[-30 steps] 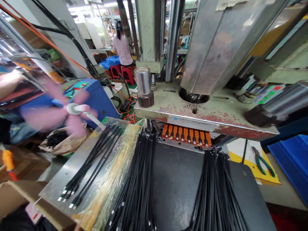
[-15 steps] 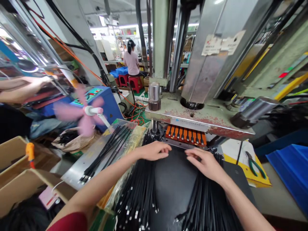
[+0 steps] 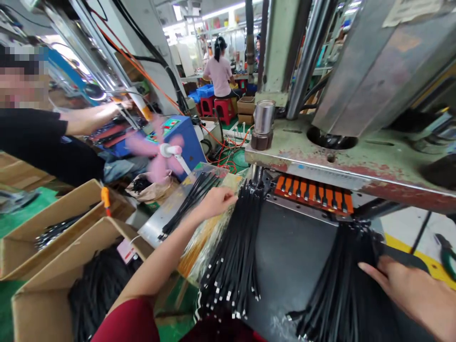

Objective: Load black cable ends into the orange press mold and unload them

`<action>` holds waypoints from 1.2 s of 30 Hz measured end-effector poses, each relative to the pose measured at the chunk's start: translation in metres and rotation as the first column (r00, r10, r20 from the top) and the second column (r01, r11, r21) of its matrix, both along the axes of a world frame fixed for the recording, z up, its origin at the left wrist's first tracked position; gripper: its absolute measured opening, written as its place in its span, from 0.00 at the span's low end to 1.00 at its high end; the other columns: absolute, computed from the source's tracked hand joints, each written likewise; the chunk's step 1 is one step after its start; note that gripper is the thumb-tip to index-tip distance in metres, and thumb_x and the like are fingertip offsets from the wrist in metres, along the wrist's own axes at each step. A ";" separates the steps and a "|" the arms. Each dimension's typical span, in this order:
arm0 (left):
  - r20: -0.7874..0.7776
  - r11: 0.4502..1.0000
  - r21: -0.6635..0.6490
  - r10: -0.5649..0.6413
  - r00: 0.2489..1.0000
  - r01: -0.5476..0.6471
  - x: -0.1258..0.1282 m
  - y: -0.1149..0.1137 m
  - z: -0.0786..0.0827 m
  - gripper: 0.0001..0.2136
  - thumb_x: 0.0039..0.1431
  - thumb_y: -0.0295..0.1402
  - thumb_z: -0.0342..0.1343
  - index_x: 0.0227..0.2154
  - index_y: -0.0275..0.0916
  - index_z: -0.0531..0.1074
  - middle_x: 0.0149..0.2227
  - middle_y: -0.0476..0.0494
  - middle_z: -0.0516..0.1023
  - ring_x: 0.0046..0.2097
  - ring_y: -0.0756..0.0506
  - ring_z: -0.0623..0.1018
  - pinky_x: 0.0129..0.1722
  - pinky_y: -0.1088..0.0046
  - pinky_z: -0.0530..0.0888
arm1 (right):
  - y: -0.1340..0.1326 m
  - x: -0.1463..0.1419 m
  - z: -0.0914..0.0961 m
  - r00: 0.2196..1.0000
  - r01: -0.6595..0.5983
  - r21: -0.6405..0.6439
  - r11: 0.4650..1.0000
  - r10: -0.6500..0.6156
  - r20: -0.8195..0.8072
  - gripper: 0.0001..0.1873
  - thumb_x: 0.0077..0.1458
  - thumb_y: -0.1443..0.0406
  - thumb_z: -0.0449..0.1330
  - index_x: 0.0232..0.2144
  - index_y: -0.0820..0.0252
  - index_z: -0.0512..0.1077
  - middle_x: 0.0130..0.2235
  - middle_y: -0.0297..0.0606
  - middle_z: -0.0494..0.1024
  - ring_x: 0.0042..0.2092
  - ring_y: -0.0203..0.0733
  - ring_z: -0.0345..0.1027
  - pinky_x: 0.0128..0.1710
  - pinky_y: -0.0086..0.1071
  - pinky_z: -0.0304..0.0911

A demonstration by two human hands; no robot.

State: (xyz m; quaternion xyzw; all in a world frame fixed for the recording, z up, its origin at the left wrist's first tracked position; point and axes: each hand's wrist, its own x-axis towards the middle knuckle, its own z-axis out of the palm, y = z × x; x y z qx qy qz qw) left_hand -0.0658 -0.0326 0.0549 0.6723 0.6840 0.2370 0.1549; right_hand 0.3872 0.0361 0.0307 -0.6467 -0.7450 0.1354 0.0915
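Note:
My left hand (image 3: 216,201) hovers between the left cable bundle and the metal side table, its fingers curled together; whatever they may hold is hidden. Black flat cables with silver plug ends form a left bundle (image 3: 233,251) and a right bundle (image 3: 338,285) on the black work surface (image 3: 290,254). At the right bundle's outer edge is my right hand (image 3: 404,280), thumb stretched out and apart from the partly hidden fingers. Under the press plate (image 3: 306,164), an orange mould (image 3: 313,194) carries a row of black cable ends.
A pink fan (image 3: 166,151) spins at the left, near a person in a dark sleeve. Cardboard boxes (image 3: 35,299) with black cables stand lower left. More cables (image 3: 192,199) lie on the metal side table (image 3: 149,232). Green-handled pliers (image 3: 448,259) lie far right. Another person sits behind.
My hands have moved apart from in front of the mould: the left toward the side table, the right to the right bundle's outer side. The view has turned left.

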 end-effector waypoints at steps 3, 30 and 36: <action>-0.227 0.992 -0.093 0.058 0.972 -0.081 0.021 -0.008 -0.018 0.17 0.60 0.45 0.51 0.30 0.35 0.72 0.30 0.42 0.76 0.33 0.44 0.76 0.35 0.70 0.69 | -0.008 0.000 -0.007 0.974 -0.029 -0.196 0.980 0.071 0.215 0.22 0.47 0.43 0.45 0.17 0.49 0.61 0.17 0.42 0.70 0.25 0.57 0.70 0.27 0.44 0.56; 0.612 0.841 0.254 -0.522 0.594 0.478 0.144 -0.018 0.120 0.08 0.62 0.32 0.50 0.33 0.35 0.72 0.28 0.50 0.69 0.23 0.56 0.73 0.23 0.83 0.69 | -0.082 -0.112 0.104 0.666 -0.340 0.444 0.829 0.546 -0.508 0.08 0.64 0.65 0.50 0.37 0.58 0.69 0.24 0.28 0.70 0.23 0.31 0.63 0.25 0.23 0.58; 0.701 0.866 0.361 -0.497 0.511 0.346 0.158 0.002 0.109 0.08 0.58 0.34 0.56 0.28 0.34 0.73 0.26 0.51 0.69 0.20 0.55 0.73 0.20 0.82 0.71 | -0.076 -0.130 0.096 0.586 -0.323 0.409 0.853 0.520 -0.622 0.13 0.64 0.63 0.50 0.26 0.59 0.64 0.22 0.27 0.64 0.23 0.31 0.57 0.25 0.24 0.54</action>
